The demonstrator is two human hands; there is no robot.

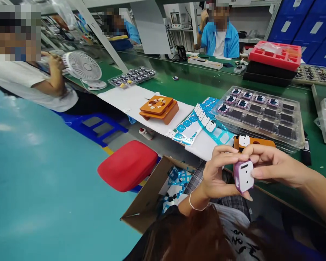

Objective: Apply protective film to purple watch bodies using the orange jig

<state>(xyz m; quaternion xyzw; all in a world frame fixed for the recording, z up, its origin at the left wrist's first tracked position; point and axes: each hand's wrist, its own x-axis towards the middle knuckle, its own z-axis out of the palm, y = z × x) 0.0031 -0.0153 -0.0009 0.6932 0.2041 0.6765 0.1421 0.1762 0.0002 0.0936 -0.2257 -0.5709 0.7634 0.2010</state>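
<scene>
A small purple device casing (243, 176) with a white face, two dark holes and a dark slot is held up in front of me. My left hand (220, 174) grips it from the left, fingers over its top and thumb beneath. From the right, my right hand (271, 163) presses its thumb on the white face, fingers along the upper edge. Just behind my hands sits an orange fixture (262, 142) with a white piece (243, 140) on it. Blue-and-white sticker sheets (188, 127) lie beyond, on white paper.
A clear tray (296, 136) of devices stands at the right, near red trays (277, 54). Another orange fixture (163, 105) rests on the white paper. A cardboard box (141, 212) and a red stool (127, 165) are below. Co-workers sit at the left and across the bench.
</scene>
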